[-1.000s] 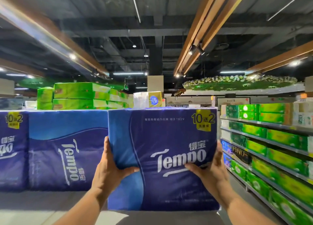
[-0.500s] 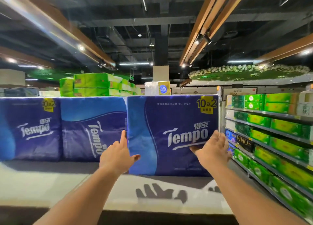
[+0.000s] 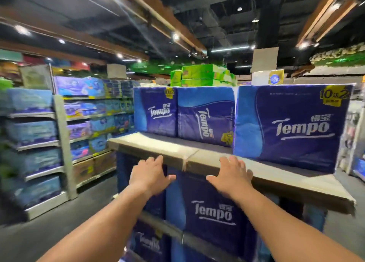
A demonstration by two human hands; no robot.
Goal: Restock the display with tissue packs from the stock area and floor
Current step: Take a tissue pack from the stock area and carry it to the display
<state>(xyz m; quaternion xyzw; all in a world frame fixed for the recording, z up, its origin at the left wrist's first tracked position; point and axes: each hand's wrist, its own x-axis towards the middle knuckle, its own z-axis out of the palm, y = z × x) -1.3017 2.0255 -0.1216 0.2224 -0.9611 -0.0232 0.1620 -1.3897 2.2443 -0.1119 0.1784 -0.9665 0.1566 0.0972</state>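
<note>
On the far left stand the side shelves (image 3: pixel 59 127), full of blue packs, though this part is blurred. Next comes the display shelf (image 3: pixel 150 149), a pale board that carries three Tempo packs: the left pack (image 3: pixel 156 111) and the middle pack (image 3: pixel 205 117) stand touching at the back, and the right pack (image 3: pixel 286 127) stands nearer to the front edge, just beside them. The left hand (image 3: pixel 150 175) and the right hand (image 3: pixel 231 175) both hover in front of the board edge with fingers spread wide, and they hold nothing. Under them, on the lower level, is another Tempo pack (image 3: pixel 209 208). I judge that the step in hand is to fetch the next pack. To do it well, take a pack by both side faces with flat palms, lift it level, and set it on the bare board in front of the left pack, with the logo forward and close against its neighbour.
</note>
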